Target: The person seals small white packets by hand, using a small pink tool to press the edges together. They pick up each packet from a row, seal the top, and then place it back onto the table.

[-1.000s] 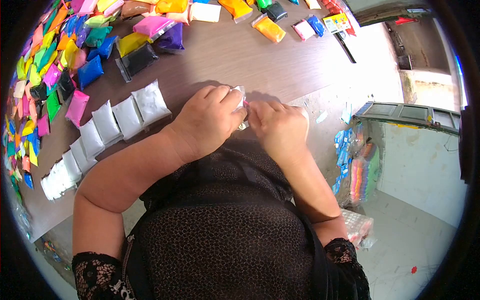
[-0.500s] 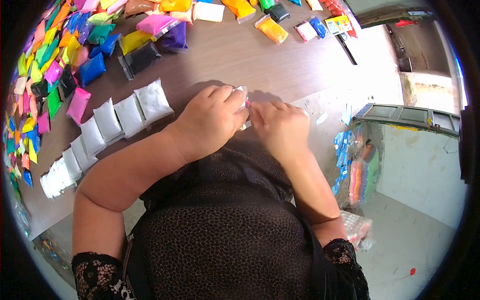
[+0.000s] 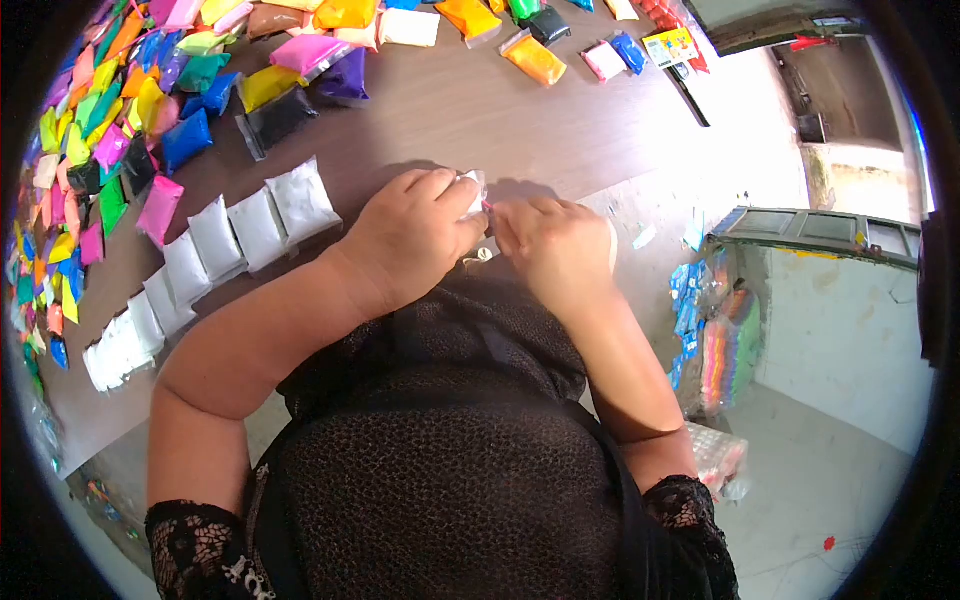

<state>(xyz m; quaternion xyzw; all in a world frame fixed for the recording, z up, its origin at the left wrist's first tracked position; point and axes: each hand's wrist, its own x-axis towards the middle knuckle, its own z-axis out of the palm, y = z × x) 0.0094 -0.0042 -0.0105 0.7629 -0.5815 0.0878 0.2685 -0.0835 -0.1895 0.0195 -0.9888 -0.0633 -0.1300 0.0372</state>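
Observation:
My left hand (image 3: 415, 225) is closed on a small clear plastic packet (image 3: 476, 190), whose top shows past the fingers. Close beside it, my right hand (image 3: 555, 240) has its fingers pressed together at a small pink item (image 3: 488, 206), mostly hidden between the two hands. A small cream-coloured object (image 3: 484, 254) shows below the fingertips at the table's near edge. To the left, a row of white packets (image 3: 258, 230) lies slantwise on the brown table (image 3: 430, 110).
Many colourful packets (image 3: 185, 138) cover the table's left side. An orange packet (image 3: 533, 60), a blue one (image 3: 630, 53), a yellow card (image 3: 671, 47) and a black strip (image 3: 688, 96) lie at the far side. Blue wrappers (image 3: 686, 300) and bagged coloured sheets (image 3: 728, 350) are at the right.
Both hands have shifted slightly left in the view, still together. The cream-coloured object below the fingertips shows more clearly.

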